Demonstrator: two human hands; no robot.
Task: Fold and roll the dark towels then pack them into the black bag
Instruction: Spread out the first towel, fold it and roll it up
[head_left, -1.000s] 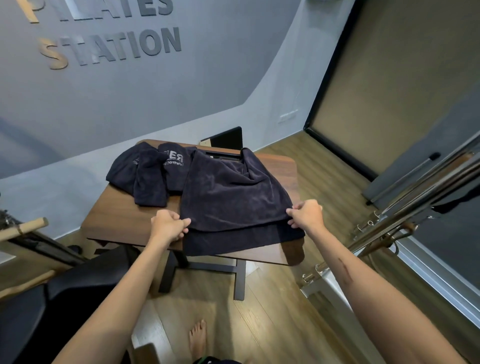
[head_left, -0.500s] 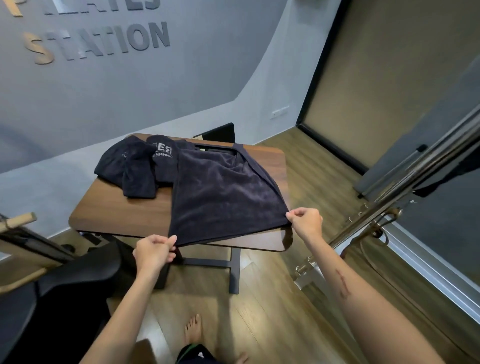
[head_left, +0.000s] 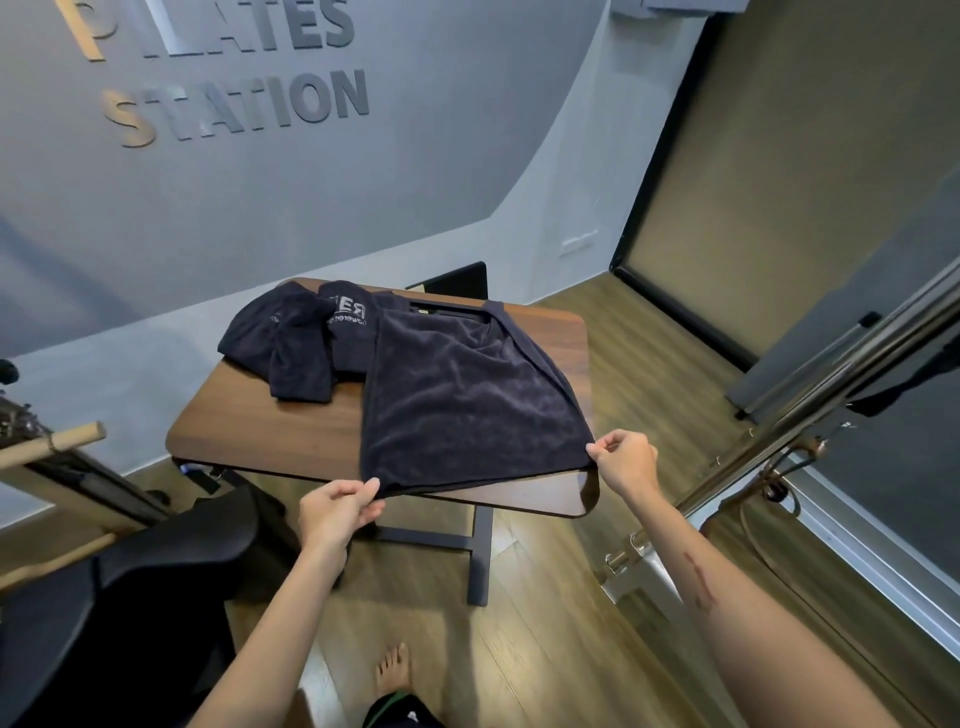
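Plush dark towel (head_left: 467, 395) spread over right half of rounded walnut-grain table (head_left: 270, 431), near corners pinched by left hand (head_left: 337, 506) and right hand (head_left: 623, 460). Crumpled dark towels (head_left: 296, 345) with partly legible print piled at far left. Grey wall lettered "PILATES STATION" (head_left: 234, 67); wood-plank floor (head_left: 649, 374).

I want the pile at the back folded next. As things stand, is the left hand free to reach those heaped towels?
Probably not yet: the left hand pinches a near corner of the spread towel, as does the right hand. The heaped towels lie uncovered across the table, so the path looks free once it lets go.
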